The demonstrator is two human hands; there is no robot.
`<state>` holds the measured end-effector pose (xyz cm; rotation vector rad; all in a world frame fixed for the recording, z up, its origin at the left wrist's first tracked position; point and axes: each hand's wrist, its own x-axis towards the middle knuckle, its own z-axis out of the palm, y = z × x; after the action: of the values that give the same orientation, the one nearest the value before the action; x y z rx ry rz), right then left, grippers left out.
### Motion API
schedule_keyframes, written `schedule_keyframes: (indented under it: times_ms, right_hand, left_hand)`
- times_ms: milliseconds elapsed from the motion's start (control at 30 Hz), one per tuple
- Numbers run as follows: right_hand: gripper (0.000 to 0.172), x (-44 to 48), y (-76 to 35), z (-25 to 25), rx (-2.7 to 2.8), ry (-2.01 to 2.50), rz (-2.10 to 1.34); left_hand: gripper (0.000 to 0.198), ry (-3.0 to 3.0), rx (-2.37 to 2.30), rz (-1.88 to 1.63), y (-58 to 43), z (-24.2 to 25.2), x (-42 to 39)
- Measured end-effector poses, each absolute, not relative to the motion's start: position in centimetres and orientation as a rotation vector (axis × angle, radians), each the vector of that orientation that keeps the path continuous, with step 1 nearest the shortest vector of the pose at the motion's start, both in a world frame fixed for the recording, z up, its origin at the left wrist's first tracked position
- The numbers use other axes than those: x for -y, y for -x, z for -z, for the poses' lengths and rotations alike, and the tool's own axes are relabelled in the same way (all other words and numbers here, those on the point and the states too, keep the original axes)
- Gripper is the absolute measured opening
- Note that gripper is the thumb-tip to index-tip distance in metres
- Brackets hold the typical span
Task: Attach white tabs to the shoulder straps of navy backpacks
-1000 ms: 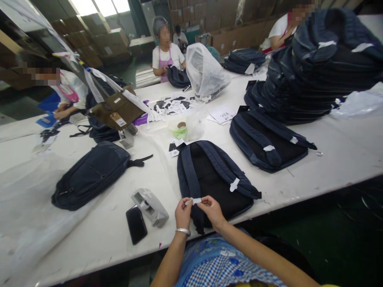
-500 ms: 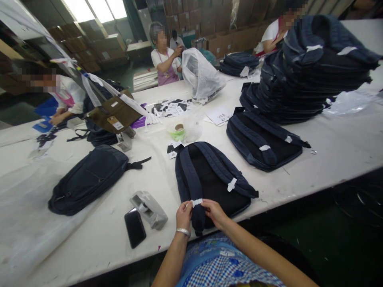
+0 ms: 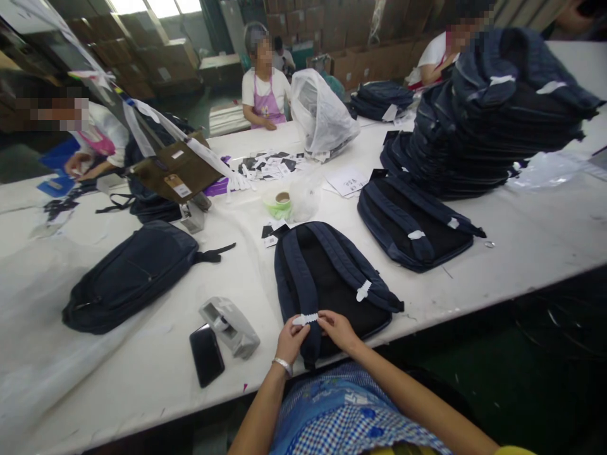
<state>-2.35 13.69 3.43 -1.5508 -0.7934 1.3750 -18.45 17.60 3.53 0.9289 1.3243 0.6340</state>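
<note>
A dark blue backpack (image 3: 345, 313) lies strap side up on the table right in front of me. Around its left shoulder strap (image 3: 303, 278) sits a white zigzag-edged strip (image 3: 306, 319). My left hand (image 3: 291, 339) is closed at the strip's left end, fingers on the strap. My right hand (image 3: 337, 330) pinches the strip's right end. A similar white strip (image 3: 363, 291) is on the right shoulder strap. What lies under my fingertips is hidden.
A tape dispenser (image 3: 231, 327) and a phone (image 3: 207, 355) lie to the left, near another backpack (image 3: 135, 275). Further right are a backpack (image 3: 417, 221) and a tall backpack stack (image 3: 493, 126). A tape roll (image 3: 282, 201) lies beyond. Co-workers (image 3: 265, 95) are across the table.
My left thumb and fingers have shifted, leaving more of the white strip's left end showing. The co-worker opposite has lowered an arm to the table. The view has shifted slightly.
</note>
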Motion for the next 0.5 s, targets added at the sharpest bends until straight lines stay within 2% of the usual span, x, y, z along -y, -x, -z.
schedule_keyframes:
  times_ms: [133, 233, 367, 433, 500]
  right_hand:
    - [0.025, -10.5, -0.9, -5.2, 0.966, 1.632, -1.198]
    - [0.026, -8.3, -4.5, -6.3, 1.334, 1.747, -0.892]
    - [0.046, -6.9, -8.4, -5.9, 1.859, 1.799, -0.686]
    - [0.060, -6.8, -9.2, -5.1, 2.065, 1.799, -0.640]
    - [0.068, -6.9, -9.4, -4.3, 2.194, 1.804, -0.602]
  left_hand:
    - [0.059, -1.122, -1.467, -0.629, 19.9, -4.1, -16.7]
    - [0.058, -1.636, -1.622, -0.728, 20.6, -4.9, -15.5]
    - [0.045, -2.185, -1.233, -0.614, 18.6, -5.7, -13.2]
    - [0.051, -2.306, -1.054, -0.450, 16.2, -5.4, -12.4]
    - [0.072, -2.379, -1.044, -0.318, 13.5, -4.6, -12.1]
